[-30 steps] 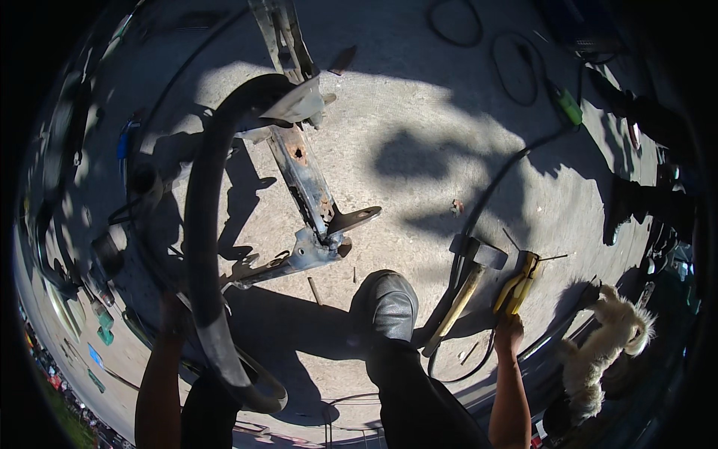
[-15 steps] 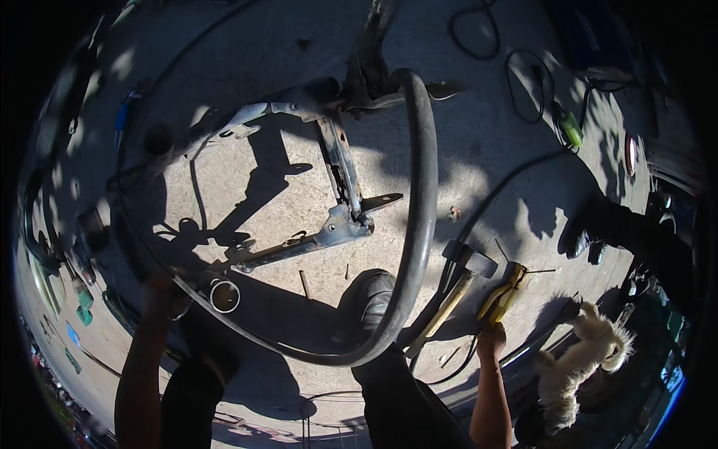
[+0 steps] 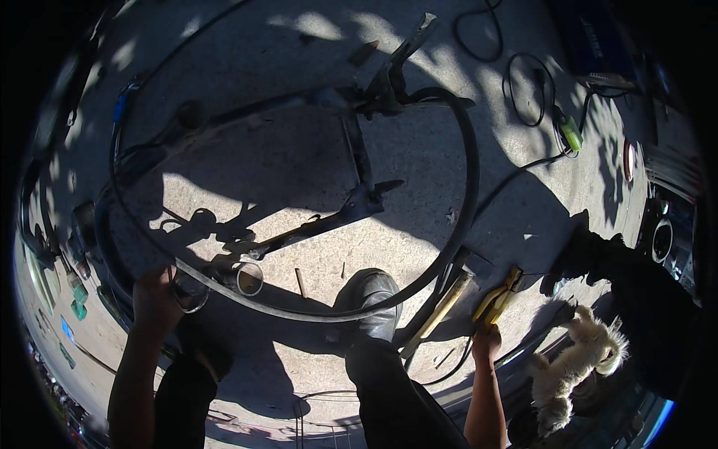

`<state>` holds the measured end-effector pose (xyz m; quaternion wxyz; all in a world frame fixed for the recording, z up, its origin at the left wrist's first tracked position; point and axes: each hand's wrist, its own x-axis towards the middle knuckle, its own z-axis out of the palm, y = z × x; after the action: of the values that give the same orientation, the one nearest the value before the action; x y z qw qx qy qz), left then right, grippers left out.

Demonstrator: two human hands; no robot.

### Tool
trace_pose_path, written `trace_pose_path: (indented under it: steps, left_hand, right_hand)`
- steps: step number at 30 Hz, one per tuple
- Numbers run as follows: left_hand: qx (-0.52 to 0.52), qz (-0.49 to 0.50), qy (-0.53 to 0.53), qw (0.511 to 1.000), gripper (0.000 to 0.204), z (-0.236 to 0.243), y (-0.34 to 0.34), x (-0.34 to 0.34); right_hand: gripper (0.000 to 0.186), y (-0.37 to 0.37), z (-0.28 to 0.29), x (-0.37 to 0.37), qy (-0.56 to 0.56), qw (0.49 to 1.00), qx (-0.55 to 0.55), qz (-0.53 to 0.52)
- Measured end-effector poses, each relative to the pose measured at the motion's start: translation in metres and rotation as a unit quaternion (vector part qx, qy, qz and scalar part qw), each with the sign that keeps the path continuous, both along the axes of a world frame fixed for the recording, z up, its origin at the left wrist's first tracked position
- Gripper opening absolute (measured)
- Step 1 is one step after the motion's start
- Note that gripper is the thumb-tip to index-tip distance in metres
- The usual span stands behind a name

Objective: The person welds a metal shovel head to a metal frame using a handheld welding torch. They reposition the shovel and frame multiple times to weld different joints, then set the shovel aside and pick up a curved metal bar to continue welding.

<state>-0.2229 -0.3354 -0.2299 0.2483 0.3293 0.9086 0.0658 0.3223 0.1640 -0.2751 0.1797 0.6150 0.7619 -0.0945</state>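
A large metal tube frame (image 3: 359, 316), with a wide bent loop and welded brackets, is in front of me over the concrete. Its lower left part is held by my left hand (image 3: 157, 298), fingers closed around it beside a short open pipe end (image 3: 250, 278). My right hand (image 3: 487, 341), low on the right, grips a yellow plier-like welding electrode holder (image 3: 499, 298) whose jaws point away from me. A hammer's wooden handle (image 3: 441, 310) lies just left of that hand; its head is partly covered by the loop. My shoe (image 3: 376, 299) is under the loop.
A white fluffy dog (image 3: 568, 374) is at the lower right. Black cables (image 3: 523, 168) run over the floor, with a green tool-like piece (image 3: 570, 133) among them. A dark blue box (image 3: 594, 37) stands far right. Tools and a green object (image 3: 78, 299) lie at the left.
The metal frame has tilted, its loop shifting right and away from me, and more of it is in shade. My left hand rose slightly; my right hand barely moved.
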Motion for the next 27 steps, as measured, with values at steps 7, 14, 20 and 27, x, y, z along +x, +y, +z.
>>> trace_pose_path:
  steps: [7, 14, 20, 27]
  left_hand:
    - [0.017, 0.032, -0.029, 0.999, 0.042, 0.007, 0.010, -0.001]
    - [-0.002, 0.024, -0.002, 1.000, 0.040, 0.008, 0.008, 0.001]
    - [0.006, 0.044, -0.008, 0.999, 0.035, 0.010, 0.014, 0.002]
    - [-0.005, 0.028, -0.010, 1.000, 0.031, 0.016, 0.018, -0.002]
  right_hand:
    - [0.041, 0.001, -0.001, 0.002, -0.014, 1.000, -0.010, 0.004]
    - [0.042, -0.001, -0.001, -0.003, 0.042, 0.998, -0.007, -0.042]
    - [0.039, -0.002, -0.002, 0.000, 0.040, 0.999, 0.022, 0.001]
    - [0.040, -0.003, 0.008, -0.020, 0.003, 0.999, -0.001, -0.033]
